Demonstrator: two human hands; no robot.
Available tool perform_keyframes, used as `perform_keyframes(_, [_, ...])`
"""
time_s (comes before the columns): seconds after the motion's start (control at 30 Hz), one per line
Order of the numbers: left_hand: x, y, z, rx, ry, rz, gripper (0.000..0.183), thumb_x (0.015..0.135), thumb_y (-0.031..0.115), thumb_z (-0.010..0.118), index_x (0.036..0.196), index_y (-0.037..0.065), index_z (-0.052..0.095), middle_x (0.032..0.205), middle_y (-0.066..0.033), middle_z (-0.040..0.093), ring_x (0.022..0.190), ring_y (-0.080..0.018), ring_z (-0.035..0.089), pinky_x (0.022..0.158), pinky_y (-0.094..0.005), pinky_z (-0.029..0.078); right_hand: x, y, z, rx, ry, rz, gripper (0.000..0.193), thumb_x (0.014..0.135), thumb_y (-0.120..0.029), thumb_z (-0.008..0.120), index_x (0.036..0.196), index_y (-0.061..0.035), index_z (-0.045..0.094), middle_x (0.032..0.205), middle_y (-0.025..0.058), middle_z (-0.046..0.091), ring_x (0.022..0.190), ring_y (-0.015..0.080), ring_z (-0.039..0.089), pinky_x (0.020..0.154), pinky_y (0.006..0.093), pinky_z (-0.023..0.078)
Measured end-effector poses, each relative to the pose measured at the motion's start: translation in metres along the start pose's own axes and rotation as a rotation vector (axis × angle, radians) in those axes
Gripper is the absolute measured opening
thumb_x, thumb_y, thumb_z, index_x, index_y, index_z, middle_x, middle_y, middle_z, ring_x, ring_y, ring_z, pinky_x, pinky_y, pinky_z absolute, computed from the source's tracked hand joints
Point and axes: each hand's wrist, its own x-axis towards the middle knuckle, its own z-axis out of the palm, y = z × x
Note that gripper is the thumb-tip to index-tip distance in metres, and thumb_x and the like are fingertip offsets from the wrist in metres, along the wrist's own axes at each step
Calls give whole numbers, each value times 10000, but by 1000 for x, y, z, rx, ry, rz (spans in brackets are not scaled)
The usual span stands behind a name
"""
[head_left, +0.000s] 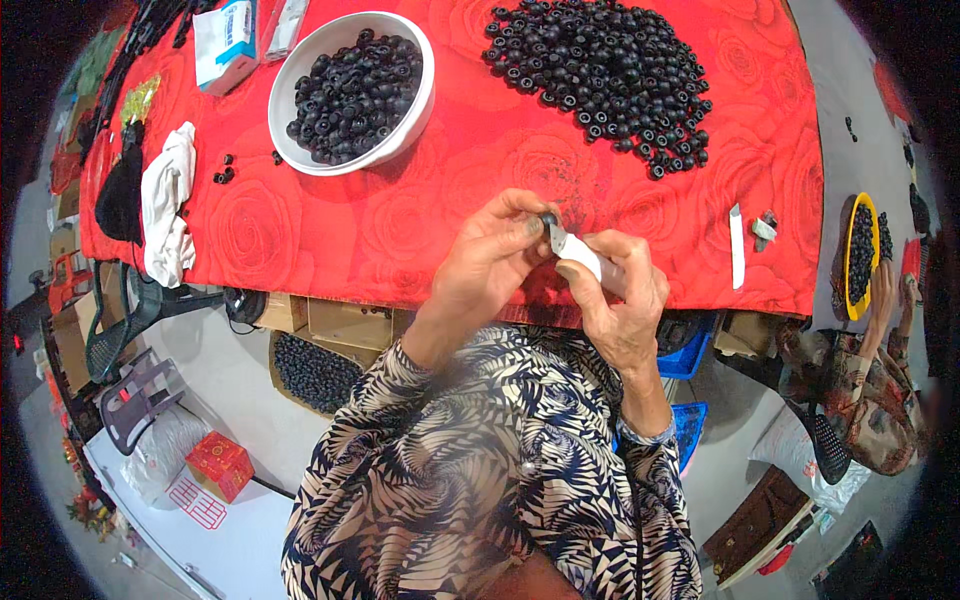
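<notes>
Over the near edge of the red-covered table, my left hand (487, 252) pinches a small round black part (549, 218) between thumb and fingertips. My right hand (625, 290) is closed round the white wrapped handle of a small knife (592, 260). Its short metal blade points left and meets the black part, or nearly so; the exact contact is too small to tell. Dark crumbs (572, 190) are scattered on the cloth just beyond my hands. A big heap of similar black parts (610, 75) lies at the far right, and a white bowl (424, 105) full of them stands at the far left.
A white strip (738, 248) and a small grey scrap (764, 230) lie to the right on the cloth. White cloth (170, 200) and a tissue pack (224, 50) are at the left. Below the table sits a box of black parts (315, 372). Another person's hands (885, 290) reach toward a yellow tray (852, 260).
</notes>
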Motion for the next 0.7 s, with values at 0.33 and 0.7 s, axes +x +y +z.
perform_keyframes(0.33, [-1,1,-1,17,14,-3,214,818,63,570,1028,41,536,1029,-113,576,973,-204,543,874,-329,435,3,0,2,-56,-9,-70,281,671,-68,723,870,3,538,715,128,611,584,248,615,508,319,478])
perform_keyframes(0.7, [-2,2,3,73,22,25,160,842,26,529,999,53,544,1001,-67,577,868,-139,543,768,-270,449,4,-1,3,-36,-15,-56,260,680,-67,713,854,4,534,705,131,614,599,242,627,514,319,484])
